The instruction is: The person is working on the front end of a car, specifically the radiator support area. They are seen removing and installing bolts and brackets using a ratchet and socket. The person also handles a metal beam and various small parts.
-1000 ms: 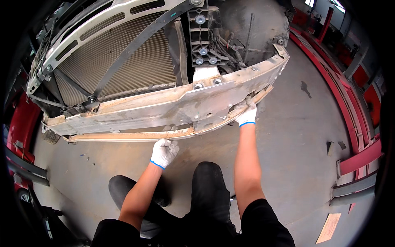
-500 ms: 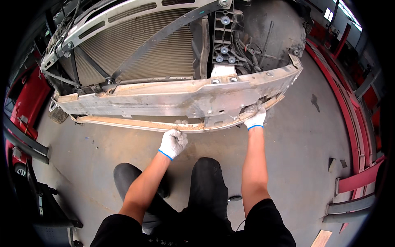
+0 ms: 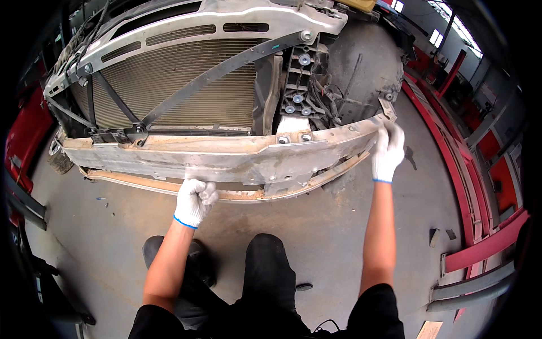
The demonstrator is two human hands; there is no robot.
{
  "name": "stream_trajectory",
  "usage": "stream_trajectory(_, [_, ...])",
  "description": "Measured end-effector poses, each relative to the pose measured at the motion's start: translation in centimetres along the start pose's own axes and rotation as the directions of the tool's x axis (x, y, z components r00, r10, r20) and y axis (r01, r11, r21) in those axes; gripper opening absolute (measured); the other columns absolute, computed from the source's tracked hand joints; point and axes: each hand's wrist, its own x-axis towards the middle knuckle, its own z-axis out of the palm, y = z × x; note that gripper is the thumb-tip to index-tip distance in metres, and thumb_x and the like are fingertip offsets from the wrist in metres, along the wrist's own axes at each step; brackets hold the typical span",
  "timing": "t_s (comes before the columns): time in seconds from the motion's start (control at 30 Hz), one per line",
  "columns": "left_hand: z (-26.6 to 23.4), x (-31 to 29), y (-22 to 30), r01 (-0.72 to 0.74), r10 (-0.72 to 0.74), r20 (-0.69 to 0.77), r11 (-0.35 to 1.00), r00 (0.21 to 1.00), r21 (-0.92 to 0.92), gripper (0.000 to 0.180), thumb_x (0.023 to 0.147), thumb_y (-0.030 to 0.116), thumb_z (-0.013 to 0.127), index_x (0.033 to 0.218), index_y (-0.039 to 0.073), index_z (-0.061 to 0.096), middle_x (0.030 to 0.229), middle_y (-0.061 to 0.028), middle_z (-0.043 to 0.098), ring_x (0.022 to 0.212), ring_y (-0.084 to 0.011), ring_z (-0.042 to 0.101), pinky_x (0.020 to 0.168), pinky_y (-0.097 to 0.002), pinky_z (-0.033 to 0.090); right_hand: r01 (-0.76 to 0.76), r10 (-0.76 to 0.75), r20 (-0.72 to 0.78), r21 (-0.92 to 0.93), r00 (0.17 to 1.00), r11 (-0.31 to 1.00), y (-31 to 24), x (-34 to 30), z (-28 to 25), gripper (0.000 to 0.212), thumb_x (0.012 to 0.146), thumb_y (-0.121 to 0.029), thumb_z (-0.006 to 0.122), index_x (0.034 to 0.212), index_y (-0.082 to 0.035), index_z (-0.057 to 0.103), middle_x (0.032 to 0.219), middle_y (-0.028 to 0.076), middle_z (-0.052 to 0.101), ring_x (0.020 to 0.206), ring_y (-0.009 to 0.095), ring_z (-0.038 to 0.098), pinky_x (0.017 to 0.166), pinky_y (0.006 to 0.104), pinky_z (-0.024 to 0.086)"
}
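Note:
A bare metal bumper beam (image 3: 226, 161) spans the front of a partly stripped car, and a narrower curved lower strip (image 3: 135, 181) runs beneath it. My left hand (image 3: 196, 202), in a white glove with a blue cuff, is closed in a fist at the beam's lower edge, in front of the strip. Whether it grips anything is hidden. My right hand (image 3: 388, 152), gloved alike, is raised at the beam's right end, its fingers pointing up against it. Those fingers are slightly blurred, so their hold is unclear.
Behind the beam sit a radiator (image 3: 197, 87) and dark diagonal braces (image 3: 220, 73). A dark wheel-arch liner (image 3: 367, 73) is at right. Red lift rails (image 3: 446, 152) run along the right side. A red car (image 3: 28, 135) stands at far left. Small debris lies on the floor.
My right hand has left the lower strip and moved up and right to the beam's end. My left fist has shifted left along the beam. The whole view has swung slightly.

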Motion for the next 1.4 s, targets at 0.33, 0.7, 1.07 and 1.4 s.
stream_trajectory(0.33, [1.2,1.8,-1.2,-0.011,0.011,-0.046,1.0,0.999,0.011,0.024,0.077,-0.001,0.052,0.063,0.014,0.038,0.055,0.0026,0.033,0.048,-0.0106,0.033,0.043,-0.026,0.03,0.277,-0.013,0.66,-0.298,0.751,0.914,-2.4,6.1,2.2,0.04,0.092,-0.036,0.047,0.098,-0.005,0.07,0.097,0.023,0.068,0.097,0.042,0.062,0.086,0.048,0.047])
stream_trajectory(0.7, [1.3,0.6,-1.1,0.049,-0.049,-0.002,0.991,0.999,0.121,0.021,0.076,-0.002,0.052,0.062,0.009,0.041,0.055,-0.0013,0.036,0.046,-0.0124,0.035,0.043,-0.0281,0.029,0.141,-0.027,0.531,-0.175,0.847,0.974,0.3,5.3,1.7,0.028,0.089,-0.023,0.05,0.084,0.002,0.063,0.078,0.021,0.062,0.073,0.035,0.059,0.07,0.042,0.046])
stream_trajectory(1.07, [-0.4,1.1,-0.6,0.007,-0.007,-0.001,0.99,1.0,0.143,0.018,0.076,-0.002,0.055,0.061,0.004,0.048,0.052,-0.0066,0.043,0.043,-0.0152,0.038,0.042,-0.0296,0.031,0.219,0.008,0.414,-0.499,0.91,0.838,2.2,10.2,1.6,0.032,0.09,-0.027,0.057,0.103,0.001,0.063,0.101,0.022,0.066,0.093,0.04,0.062,0.084,0.045,0.048])
stream_trajectory(1.4, [0.6,0.3,-0.6,-0.02,0.035,-0.074,0.979,0.997,0.203,0.018,0.076,-0.001,0.054,0.059,0.002,0.051,0.051,-0.008,0.046,0.042,-0.0163,0.041,0.042,-0.0306,0.033,-0.278,0.581,0.128,-0.783,0.804,0.557,16.6,15.0,1.9,0.078,0.074,-0.037,0.07,0.138,0.0,0.046,0.13,0.032,0.055,0.119,0.045,0.056,0.101,0.0464,0.045])
